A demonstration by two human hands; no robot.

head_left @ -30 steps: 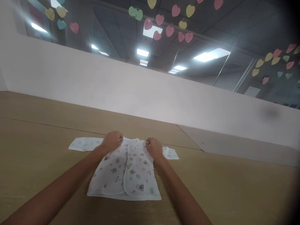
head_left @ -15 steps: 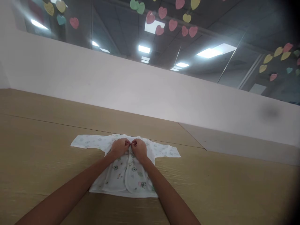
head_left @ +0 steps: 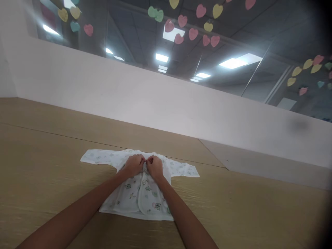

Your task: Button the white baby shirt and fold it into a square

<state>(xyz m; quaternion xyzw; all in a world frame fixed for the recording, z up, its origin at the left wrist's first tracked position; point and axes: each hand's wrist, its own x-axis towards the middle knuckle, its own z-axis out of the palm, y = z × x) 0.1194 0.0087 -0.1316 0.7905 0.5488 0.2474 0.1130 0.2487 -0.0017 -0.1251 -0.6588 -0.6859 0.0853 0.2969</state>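
Observation:
A small white baby shirt point(head_left: 129, 199) with green and pink prints lies spread front-up, its sleeves stretched out to both sides. Its front opening runs down the middle, one curved edge overlapping the other near the hem. At the upper part of this opening, my left hand point(head_left: 134, 165) pinches the fabric edge with its fingertips. My right hand point(head_left: 155, 167) pinches the edge just beside it, the fingertips of both hands almost touching. Whatever small fastener may be between the fingers is hidden.
The shirt rests on a wood-coloured tabletop point(head_left: 246, 207) with thin seams. Behind it rises a white wall panel point(head_left: 116, 90), with a grey panel point(head_left: 259, 166) at the right. Above, heart-shaped paper notes point(head_left: 193, 34) stick to a glass pane.
Both hands stay at the same place on the shirt's opening, with only slight finger movement. The whole view has shifted a little.

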